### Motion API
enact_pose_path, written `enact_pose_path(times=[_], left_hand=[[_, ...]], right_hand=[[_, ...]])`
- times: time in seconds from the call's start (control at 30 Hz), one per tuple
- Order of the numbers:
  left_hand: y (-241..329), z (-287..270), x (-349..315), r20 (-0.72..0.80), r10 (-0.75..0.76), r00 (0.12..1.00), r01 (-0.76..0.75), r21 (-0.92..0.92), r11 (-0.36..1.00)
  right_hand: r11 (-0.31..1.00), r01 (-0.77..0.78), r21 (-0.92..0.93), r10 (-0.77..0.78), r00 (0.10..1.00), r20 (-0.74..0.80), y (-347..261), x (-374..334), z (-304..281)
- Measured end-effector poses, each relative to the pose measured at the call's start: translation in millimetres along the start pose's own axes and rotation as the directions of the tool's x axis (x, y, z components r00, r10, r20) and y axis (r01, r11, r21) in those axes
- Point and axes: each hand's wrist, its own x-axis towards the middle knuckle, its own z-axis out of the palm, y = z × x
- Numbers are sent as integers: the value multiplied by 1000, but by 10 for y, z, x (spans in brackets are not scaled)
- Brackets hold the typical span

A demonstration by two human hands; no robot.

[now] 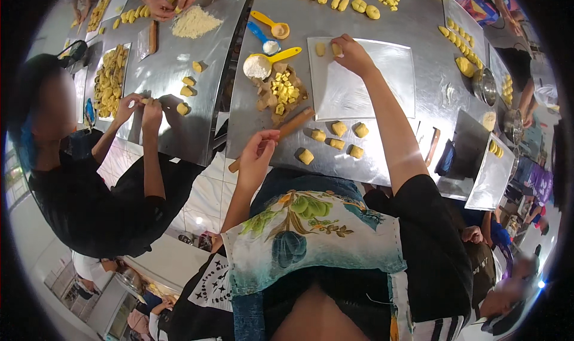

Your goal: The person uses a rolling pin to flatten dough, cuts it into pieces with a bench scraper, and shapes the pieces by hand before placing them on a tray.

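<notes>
My right hand (pixel 353 55) reaches over the far left corner of a metal baking tray (pixel 371 93). Its fingertips pinch a small pale-yellow dough piece (pixel 338 50), and a second dough piece (pixel 320 49) lies just left of it on the tray. My left hand (pixel 257 156) hovers near the table's front left, fingers loosely curled and apart. Behind it slants a wooden rolling pin (pixel 295 124); whether the fingers touch it is hard to see. Several yellow dough lumps (pixel 336 144) lie in front of the tray.
Cut yellow cubes (pixel 284 91) sit on brown paper left of the tray, beside a yellow scoop (pixel 258 66) of flour and a blue spoon (pixel 270 46). A knife (pixel 433 147) lies at right. At the left table (pixel 161 111), a co-worker's hands (pixel 143 109) handle dough.
</notes>
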Motion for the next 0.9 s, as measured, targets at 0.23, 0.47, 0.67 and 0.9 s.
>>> enact_pose_path(times=[0.23,0.47,0.67,0.9], left_hand=[[-57,33,-33,-38,29,999,-30,-28,999],[-107,0,-171,-73,71,995,-74,-39,997],[-61,11,-407,-173,68,983,-78,-55,995],[-169,-334,-530,-262,-32,965,30,-12,999]], right_hand=[[986,-111,121,138,961,-240,-34,-145,124],[679,-222,700,473,861,-186,-326,-325,92],[390,-219,894,425,905,36,-560,-65,17],[174,-195,965,249,957,148,-1313,549,431]])
